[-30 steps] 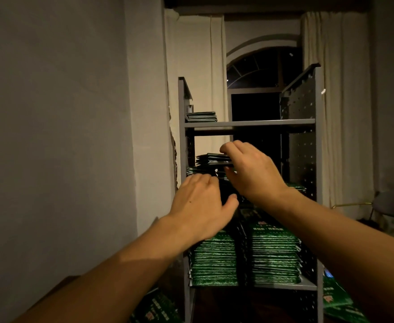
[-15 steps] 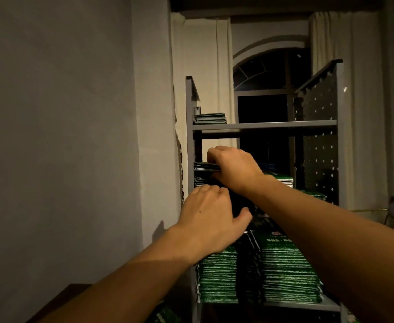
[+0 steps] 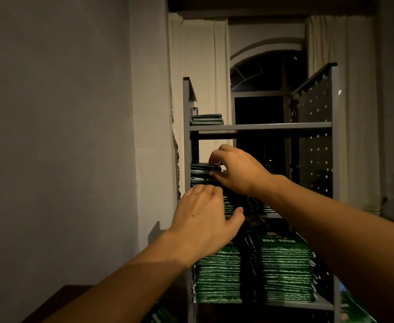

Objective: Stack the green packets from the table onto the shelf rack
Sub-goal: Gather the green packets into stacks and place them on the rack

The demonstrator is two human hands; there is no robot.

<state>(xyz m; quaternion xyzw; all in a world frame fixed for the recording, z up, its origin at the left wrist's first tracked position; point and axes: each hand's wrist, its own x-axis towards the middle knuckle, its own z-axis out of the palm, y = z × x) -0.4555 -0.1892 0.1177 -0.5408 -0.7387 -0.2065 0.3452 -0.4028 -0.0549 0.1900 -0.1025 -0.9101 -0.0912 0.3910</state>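
Green packets (image 3: 204,170) lie stacked flat on the grey shelf rack's (image 3: 260,126) middle shelf, at its left end.

Left hand (image 3: 203,220): you reach forward, palm down, fingers bent at the tips.
Right hand (image 3: 235,170): higher, your fingers curled, pinching.

dim home rm: curtains (image 3: 340,113), arched window (image 3: 268,73), metal rack (image 3: 261,127).

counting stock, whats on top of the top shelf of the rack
A small flat pile of dark green packets lies at the left end of the top shelf. The rest of its surface is seen nearly edge-on, so anything lying flat further back cannot be seen.
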